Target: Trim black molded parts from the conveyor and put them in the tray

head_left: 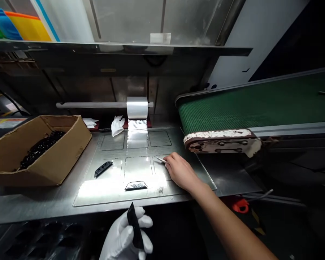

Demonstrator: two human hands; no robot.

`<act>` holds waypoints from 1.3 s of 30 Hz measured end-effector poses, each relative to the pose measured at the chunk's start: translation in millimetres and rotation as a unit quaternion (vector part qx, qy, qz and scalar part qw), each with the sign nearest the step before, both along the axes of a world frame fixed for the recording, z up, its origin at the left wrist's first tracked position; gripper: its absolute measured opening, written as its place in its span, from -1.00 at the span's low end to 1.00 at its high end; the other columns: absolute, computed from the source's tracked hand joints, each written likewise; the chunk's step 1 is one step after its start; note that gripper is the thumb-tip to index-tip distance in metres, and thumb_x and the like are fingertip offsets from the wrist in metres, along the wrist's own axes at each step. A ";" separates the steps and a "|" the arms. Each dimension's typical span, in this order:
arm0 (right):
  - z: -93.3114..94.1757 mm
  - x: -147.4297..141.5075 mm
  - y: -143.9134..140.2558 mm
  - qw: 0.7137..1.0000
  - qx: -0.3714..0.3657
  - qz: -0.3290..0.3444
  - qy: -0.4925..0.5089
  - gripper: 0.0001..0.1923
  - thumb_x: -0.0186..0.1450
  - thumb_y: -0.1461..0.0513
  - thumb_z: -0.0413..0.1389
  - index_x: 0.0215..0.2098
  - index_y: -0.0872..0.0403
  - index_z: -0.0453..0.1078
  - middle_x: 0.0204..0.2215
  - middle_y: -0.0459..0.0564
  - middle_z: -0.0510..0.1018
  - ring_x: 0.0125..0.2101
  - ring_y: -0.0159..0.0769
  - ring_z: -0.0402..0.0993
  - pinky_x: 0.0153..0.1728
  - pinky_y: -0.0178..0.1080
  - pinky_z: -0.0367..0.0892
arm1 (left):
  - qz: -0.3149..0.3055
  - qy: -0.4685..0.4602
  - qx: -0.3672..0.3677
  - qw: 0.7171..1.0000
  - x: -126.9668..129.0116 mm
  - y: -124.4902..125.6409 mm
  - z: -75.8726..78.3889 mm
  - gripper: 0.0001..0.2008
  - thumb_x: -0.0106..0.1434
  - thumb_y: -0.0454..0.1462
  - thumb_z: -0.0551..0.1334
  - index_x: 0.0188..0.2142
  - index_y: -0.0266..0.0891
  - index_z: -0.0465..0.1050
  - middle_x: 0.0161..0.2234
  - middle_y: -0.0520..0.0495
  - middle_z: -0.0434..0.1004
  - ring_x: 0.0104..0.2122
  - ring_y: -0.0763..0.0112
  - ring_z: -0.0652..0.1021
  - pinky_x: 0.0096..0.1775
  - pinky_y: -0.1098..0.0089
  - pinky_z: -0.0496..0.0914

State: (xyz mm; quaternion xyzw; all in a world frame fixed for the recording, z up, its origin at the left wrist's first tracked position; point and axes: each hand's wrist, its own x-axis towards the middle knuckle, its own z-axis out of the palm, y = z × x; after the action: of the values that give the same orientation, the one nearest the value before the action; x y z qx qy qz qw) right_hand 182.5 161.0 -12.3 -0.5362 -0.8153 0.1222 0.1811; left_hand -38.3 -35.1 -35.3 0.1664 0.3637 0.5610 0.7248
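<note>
My left hand (126, 233), in a white glove, grips a narrow black plastic part (134, 225) in front of the bench edge. Bare and closed, my right hand (178, 168) holds a thin, pale, pointed tool (160, 159), whose exact kind I cannot make out. The tool's tip lies close over a clear sheet (113, 187) marked with rectangular outlines. On that sheet rest a similar black part (103, 169) with holes, at the left, and a black-edged piece with a shiny face (136, 185), near the front.
A cardboard box (73, 151) of small black parts stands left. Behind the sheet, a film roll (137, 107) hangs on a white rod (92, 105), beside a crumpled white glove (117, 125). A green conveyor belt (246, 101) juts in at right. A metal shelf (124, 48) crosses above.
</note>
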 end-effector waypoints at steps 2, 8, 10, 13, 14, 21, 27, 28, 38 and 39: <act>8.6 1.8 -8.6 1.000 -0.012 0.007 0.014 -0.69 0.51 0.28 -0.03 0.09 0.12 0.49 -0.01 0.19 0.54 -0.10 -0.07 0.58 -0.03 -0.08 0.46 | 0.019 0.010 0.012 1.000 2.8 1.4 8.4 -0.61 0.31 -0.08 0.42 0.06 -0.17 0.63 0.00 -0.34 0.68 -0.48 0.40 0.62 -0.54 0.55 0.39; 42.8 14.1 -72.7 0.963 -0.130 0.163 0.170 -0.57 0.61 0.14 -0.03 0.40 -0.23 0.27 0.26 -0.13 0.52 0.23 -0.30 0.46 0.23 -0.24 0.34 | 0.006 0.028 0.067 0.997 5.3 10.2 18.9 -0.61 0.41 -0.07 0.31 0.16 -0.08 0.58 0.19 -0.39 0.57 -0.58 0.59 0.55 -0.56 0.61 0.31; 50.5 14.1 -96.1 0.948 -0.160 0.182 0.204 -0.62 0.59 0.17 0.02 0.33 -0.25 0.35 0.19 -0.19 0.58 0.16 -0.36 0.52 0.15 -0.32 0.39 | -0.014 0.013 0.081 0.997 7.7 11.9 18.8 -0.61 0.41 -0.07 0.30 0.18 -0.04 0.56 0.24 -0.36 0.53 -0.59 0.60 0.55 -0.59 0.60 0.28; 56.0 9.7 -120.5 0.943 -0.173 0.176 0.221 -0.70 0.54 0.23 0.08 0.21 -0.13 0.42 0.04 -0.17 0.65 -0.01 -0.41 0.60 -0.01 -0.40 0.44 | -0.046 -0.018 0.101 0.994 13.3 10.8 17.7 -0.60 0.41 -0.07 0.29 0.19 -0.06 0.54 0.12 -0.31 0.63 -0.62 0.59 0.53 -0.62 0.59 0.25; 56.0 7.7 -125.4 0.942 -0.178 0.176 0.222 -0.72 0.53 0.25 0.09 0.17 -0.10 0.43 0.02 -0.17 0.66 -0.04 -0.42 0.61 -0.03 -0.41 0.44 | -0.061 -0.026 0.106 0.992 15.2 9.8 17.2 -0.56 0.42 -0.06 0.28 0.23 -0.09 0.51 -0.04 -0.28 0.71 -0.64 0.57 0.52 -0.63 0.58 0.24; 40.9 -2.3 -137.8 0.936 -0.176 0.190 0.237 -0.74 0.56 0.23 0.07 0.15 0.04 0.49 -0.03 -0.11 0.68 -0.07 -0.39 0.62 -0.04 -0.37 0.44 | -0.136 -0.068 0.112 0.982 22.3 6.3 15.4 -0.45 0.45 -0.02 0.22 0.33 -0.20 0.38 -0.42 -0.17 0.69 -0.66 0.51 0.50 -0.59 0.59 0.32; 37.5 -3.5 -140.6 0.940 -0.167 0.192 0.225 -0.79 0.56 0.25 0.06 0.05 0.05 0.51 -0.10 -0.06 0.67 -0.16 -0.33 0.61 -0.18 -0.29 0.43 | -0.144 -0.053 0.095 0.984 18.9 7.5 21.1 -0.52 0.43 -0.06 0.28 0.27 -0.12 0.45 -0.41 -0.11 0.69 -0.61 0.45 0.57 -0.54 0.55 0.41; 37.5 -3.1 -140.4 0.940 -0.167 0.198 0.222 -0.80 0.56 0.25 0.05 0.04 0.05 0.51 -0.12 -0.05 0.67 -0.18 -0.32 0.60 -0.22 -0.28 0.42 | -0.150 -0.050 0.086 0.984 17.8 6.7 21.7 -0.52 0.43 -0.06 0.28 0.28 -0.12 0.45 -0.42 -0.11 0.69 -0.60 0.45 0.58 -0.53 0.54 0.42; 37.6 7.7 -138.6 0.932 -0.179 0.244 0.198 -0.84 0.56 0.26 0.06 -0.03 0.04 0.50 -0.27 -0.12 0.59 -0.34 -0.40 0.49 -0.35 -0.29 0.31 | -0.150 -0.026 0.077 0.985 16.2 1.5 16.4 -0.53 0.43 -0.06 0.27 0.25 -0.16 0.48 -0.07 -0.23 0.70 -0.64 0.57 0.54 -0.53 0.51 0.42; 37.3 8.4 -138.9 0.931 -0.182 0.246 0.198 -0.84 0.56 0.26 0.06 -0.05 0.04 0.49 -0.28 -0.13 0.58 -0.34 -0.41 0.48 -0.36 -0.30 0.29 | -0.147 -0.024 0.075 0.986 16.6 1.2 15.7 -0.54 0.43 -0.06 0.28 0.23 -0.17 0.49 0.05 -0.26 0.65 -0.64 0.59 0.55 -0.54 0.51 0.42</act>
State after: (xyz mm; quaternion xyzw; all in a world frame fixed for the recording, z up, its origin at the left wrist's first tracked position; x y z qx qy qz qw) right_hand 190.9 22.2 25.0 -0.3076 -0.8332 0.4126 0.2022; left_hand -21.7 -33.8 -19.5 0.2588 0.2749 0.4781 0.7931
